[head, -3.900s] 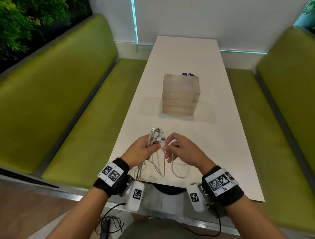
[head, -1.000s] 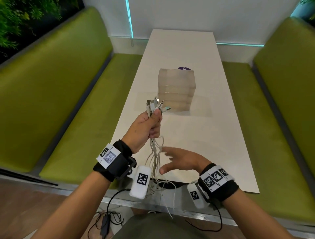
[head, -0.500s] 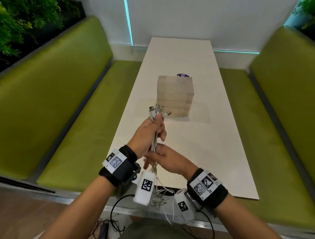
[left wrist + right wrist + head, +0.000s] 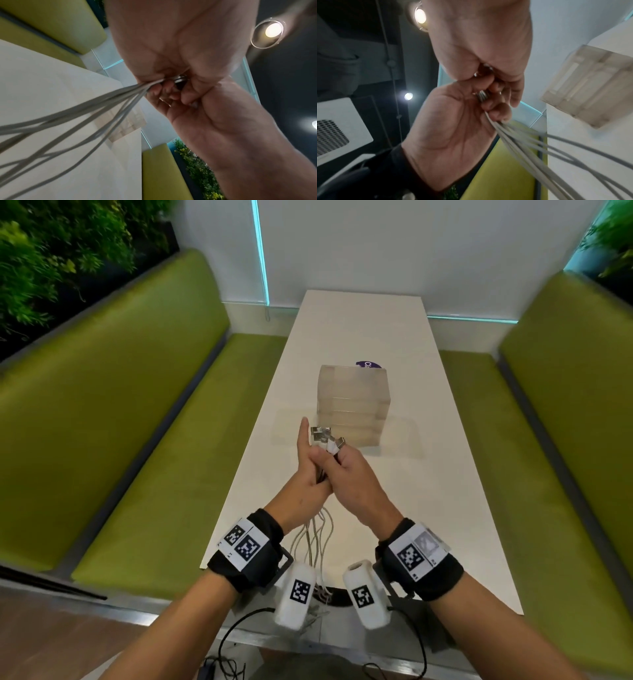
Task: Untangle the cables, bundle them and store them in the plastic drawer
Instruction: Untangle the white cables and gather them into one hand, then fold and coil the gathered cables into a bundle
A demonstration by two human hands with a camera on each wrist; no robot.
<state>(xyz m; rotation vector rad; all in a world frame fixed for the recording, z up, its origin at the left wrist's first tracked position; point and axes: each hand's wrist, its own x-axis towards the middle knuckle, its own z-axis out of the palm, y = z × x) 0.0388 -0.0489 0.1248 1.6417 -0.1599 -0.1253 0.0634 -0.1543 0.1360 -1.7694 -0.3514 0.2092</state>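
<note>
Both grips are closed round the bundle of thin white cables point(image 4: 323, 445) above the near half of the long white tabletop point(image 4: 363, 316): the right hand point(image 4: 352, 484) wrapped round it, the left hand point(image 4: 305, 474) pressed alongside with forefinger extended. Farther along the tabletop's middle, the translucent plastic drawer unit point(image 4: 352, 402) is seen, all drawers pushed in. Metal plugs are held upward; loose strands are hung past the near edge.

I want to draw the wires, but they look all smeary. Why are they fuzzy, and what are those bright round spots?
Left wrist view: the cables streak with motion blur close to the lens. Right wrist view: the cables smear too; the bright spots are ceiling lights glaring. Head view: fairly sharp, though the wide lens bends the green benches.
</note>
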